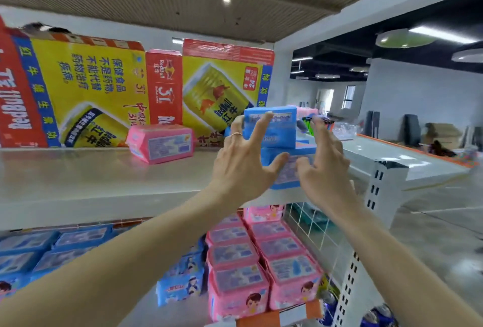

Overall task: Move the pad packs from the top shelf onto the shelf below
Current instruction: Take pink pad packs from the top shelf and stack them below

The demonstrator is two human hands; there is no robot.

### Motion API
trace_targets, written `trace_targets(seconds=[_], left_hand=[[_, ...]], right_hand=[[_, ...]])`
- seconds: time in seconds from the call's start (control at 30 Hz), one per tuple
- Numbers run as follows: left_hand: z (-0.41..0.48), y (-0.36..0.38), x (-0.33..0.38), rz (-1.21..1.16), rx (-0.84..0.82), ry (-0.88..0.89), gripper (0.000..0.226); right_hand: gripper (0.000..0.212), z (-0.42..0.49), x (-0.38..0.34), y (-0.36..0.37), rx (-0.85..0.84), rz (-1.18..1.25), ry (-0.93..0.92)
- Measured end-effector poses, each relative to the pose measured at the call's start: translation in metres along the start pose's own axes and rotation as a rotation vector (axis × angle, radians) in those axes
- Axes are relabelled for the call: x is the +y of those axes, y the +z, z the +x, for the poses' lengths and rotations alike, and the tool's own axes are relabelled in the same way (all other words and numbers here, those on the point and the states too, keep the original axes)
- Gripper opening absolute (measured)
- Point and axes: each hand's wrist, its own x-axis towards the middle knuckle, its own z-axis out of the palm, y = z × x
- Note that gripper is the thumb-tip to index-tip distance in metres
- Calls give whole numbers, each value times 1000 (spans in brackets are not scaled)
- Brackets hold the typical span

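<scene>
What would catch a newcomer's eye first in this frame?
The left hand and right hand flank stacked blue pad packs at the right end of the top shelf. Big yellow-and-red cartons line the back, one pink pack lying before them.

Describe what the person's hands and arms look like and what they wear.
The left forearm and right forearm are bare, with no sleeves in view. The left hand and right hand are ungloved. A thin gold-coloured ring sits on one finger of the left hand. No watch or bracelet shows at either wrist.
</scene>
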Motion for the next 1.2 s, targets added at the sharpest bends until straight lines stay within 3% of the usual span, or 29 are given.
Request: trace_targets(seconds=[0.2,0.37,0.6,0.8,0.97,1.1,1.2], left_hand=[[43,31,19,-2,86,-201,84],[60,44,24,-64,190,-213,75],[46,19,12,-259,362,-95,58],[1,-26,9,-478,295,66,61],[-28,-50,1,-580,193,166,57],[-46,-71,-5,-566,199,235,56],[-56,-86,-12,-670,190,180,46]], right_hand=[[94,18,29,4,-120,67,-72],[97,27,54,1,-258,158,-128],[84,38,78,3,-62,247,-189],[83,40,76,7,1,273,-230],[81,28,57,13,34,357,-424],[86,16,45,14,-96,454,-427],[85,4,34,15,-165,579,-458]])
